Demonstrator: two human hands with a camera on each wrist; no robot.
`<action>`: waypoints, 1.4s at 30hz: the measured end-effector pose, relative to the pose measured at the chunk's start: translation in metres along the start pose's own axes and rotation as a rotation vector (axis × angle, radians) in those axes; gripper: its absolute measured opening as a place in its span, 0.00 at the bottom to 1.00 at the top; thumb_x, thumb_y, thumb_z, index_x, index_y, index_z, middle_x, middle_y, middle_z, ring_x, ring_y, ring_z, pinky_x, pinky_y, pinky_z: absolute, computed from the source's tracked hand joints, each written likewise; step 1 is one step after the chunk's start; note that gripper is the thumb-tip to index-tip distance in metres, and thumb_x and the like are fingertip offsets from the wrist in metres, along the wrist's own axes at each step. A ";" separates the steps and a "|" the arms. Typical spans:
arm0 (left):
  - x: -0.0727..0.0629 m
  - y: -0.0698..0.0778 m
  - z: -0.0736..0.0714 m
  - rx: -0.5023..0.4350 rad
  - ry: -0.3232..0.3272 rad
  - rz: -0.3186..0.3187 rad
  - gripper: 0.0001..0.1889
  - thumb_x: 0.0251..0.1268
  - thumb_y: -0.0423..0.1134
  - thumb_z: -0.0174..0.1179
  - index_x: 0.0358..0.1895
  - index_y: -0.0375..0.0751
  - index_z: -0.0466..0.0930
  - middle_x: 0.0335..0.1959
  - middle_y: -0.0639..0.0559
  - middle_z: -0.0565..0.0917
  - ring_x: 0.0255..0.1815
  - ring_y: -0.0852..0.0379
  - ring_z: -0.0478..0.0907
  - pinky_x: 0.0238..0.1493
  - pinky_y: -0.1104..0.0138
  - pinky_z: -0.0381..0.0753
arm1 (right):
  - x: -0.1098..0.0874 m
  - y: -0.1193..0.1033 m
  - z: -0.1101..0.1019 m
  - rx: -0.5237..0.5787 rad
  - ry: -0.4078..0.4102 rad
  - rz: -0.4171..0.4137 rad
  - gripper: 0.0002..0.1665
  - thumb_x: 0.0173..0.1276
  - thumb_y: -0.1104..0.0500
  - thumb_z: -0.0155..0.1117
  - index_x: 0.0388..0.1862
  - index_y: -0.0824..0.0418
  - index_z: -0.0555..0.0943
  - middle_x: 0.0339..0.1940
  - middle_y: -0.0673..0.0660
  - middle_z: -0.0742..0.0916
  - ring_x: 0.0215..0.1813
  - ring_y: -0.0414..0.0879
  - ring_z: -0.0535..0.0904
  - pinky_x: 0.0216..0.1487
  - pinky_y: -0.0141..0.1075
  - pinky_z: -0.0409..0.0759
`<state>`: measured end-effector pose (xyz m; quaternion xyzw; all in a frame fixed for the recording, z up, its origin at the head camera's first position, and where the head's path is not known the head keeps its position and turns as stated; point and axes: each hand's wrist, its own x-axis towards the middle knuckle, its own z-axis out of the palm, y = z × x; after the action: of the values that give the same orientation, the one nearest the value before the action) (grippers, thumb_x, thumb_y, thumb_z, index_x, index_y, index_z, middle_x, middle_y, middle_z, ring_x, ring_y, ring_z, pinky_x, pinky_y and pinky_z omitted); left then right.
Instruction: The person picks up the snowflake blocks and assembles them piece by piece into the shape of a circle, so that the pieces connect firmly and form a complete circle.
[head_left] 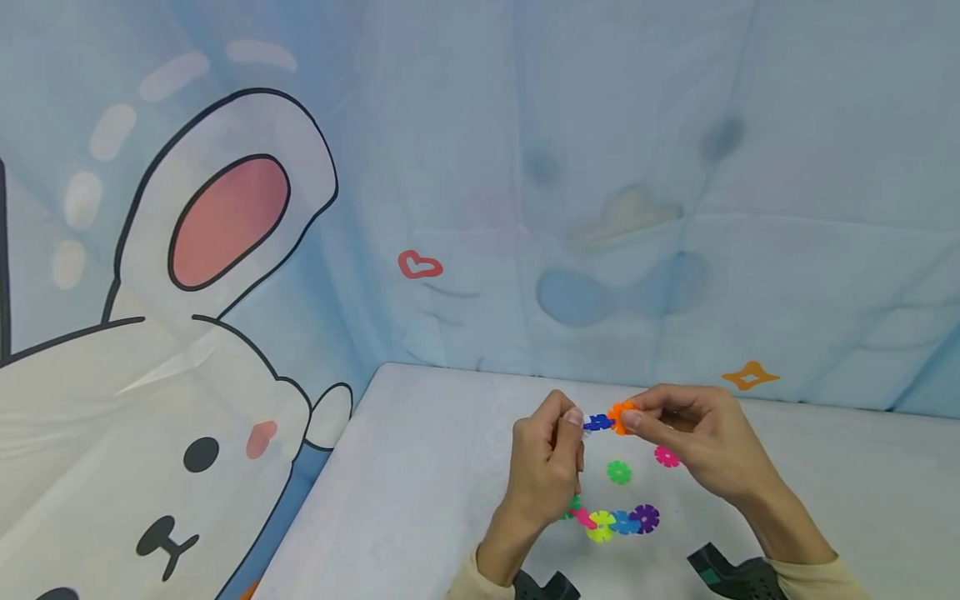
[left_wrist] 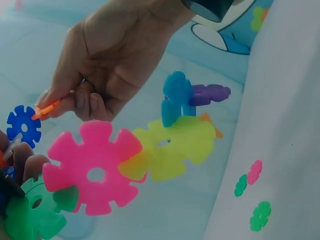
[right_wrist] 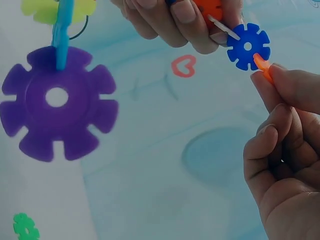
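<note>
My left hand (head_left: 546,457) grips a chain of slotted, flower-shaped plastic discs. Between its fingers show an orange-red disc (right_wrist: 209,9) and the edge of a white disc (right_wrist: 225,28). A dark blue disc (right_wrist: 245,55) joins onto the white one. At the blue disc's rim, thumb and forefinger of my right hand (head_left: 708,437) pinch an orange disc (head_left: 621,417), whose edge meets a slot there. Below the left hand hangs more of the chain: a green disc (left_wrist: 32,217), a pink disc (left_wrist: 67,155), a yellow disc (left_wrist: 185,142), a light blue disc (left_wrist: 175,100) and a purple disc (right_wrist: 30,120).
On the white table (head_left: 435,467) lie a loose green disc (head_left: 619,472) and a pink disc (head_left: 666,457) beyond the chain. In the left wrist view a second green disc (left_wrist: 240,185) is beside the pink one. A printed cloth (head_left: 465,167) hangs behind the table.
</note>
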<state>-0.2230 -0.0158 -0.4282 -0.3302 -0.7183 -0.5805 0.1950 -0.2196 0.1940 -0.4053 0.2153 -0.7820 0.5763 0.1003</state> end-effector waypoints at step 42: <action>0.001 -0.030 0.001 -0.598 0.240 -0.849 0.19 0.80 0.54 0.58 0.47 0.40 0.85 0.10 0.57 0.65 0.10 0.61 0.69 0.17 0.73 0.75 | 0.007 0.095 0.033 -0.662 -0.341 0.382 0.19 0.54 0.57 0.87 0.36 0.57 0.83 0.30 0.51 0.81 0.34 0.46 0.74 0.37 0.40 0.77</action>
<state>-0.2446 -0.0173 -0.4484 0.0171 -0.5644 -0.8216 -0.0788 -0.2655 0.1839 -0.4943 0.1149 -0.9563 0.2580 -0.0753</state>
